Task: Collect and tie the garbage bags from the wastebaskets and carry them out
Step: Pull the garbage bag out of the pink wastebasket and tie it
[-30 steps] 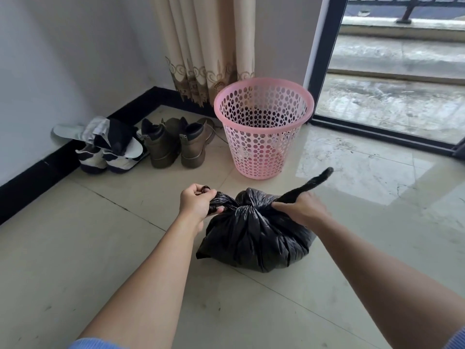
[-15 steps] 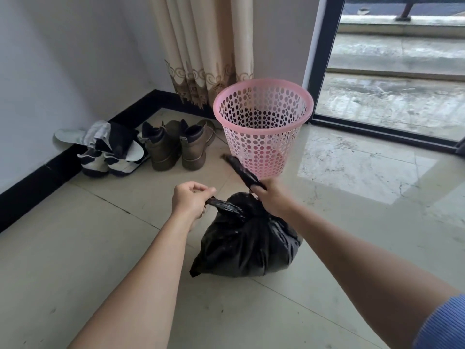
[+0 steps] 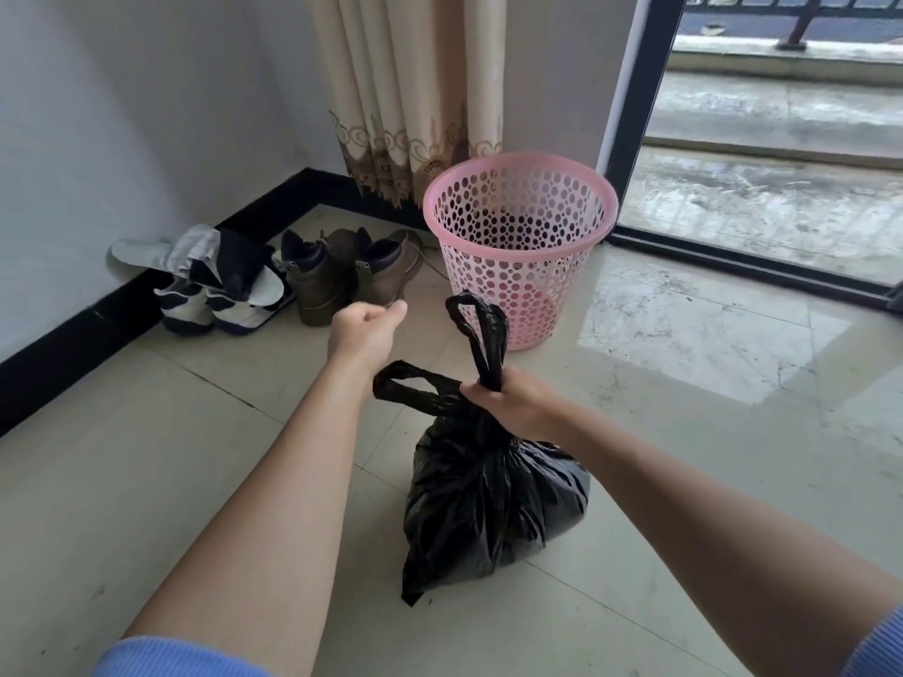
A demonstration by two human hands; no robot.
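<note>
A full black garbage bag (image 3: 493, 510) stands on the tiled floor in front of me. My right hand (image 3: 518, 408) grips its knotted neck, with both handle loops sticking out above and to the left of the fist. My left hand (image 3: 364, 329) hovers to the left of the bag with fingers curled and nothing in it. The pink perforated wastebasket (image 3: 520, 246) stands behind the bag near the curtain, with no liner in it.
Brown boots (image 3: 342, 280) and white sneakers with slippers (image 3: 215, 280) line the left wall by the black skirting. A beige curtain (image 3: 415, 100) hangs behind the basket. The dark door frame (image 3: 635, 114) at right opens onto a wet balcony.
My left hand let go of the bag's handle and moved up and left. My right hand now holds the neck higher, and the bag stands taller.
</note>
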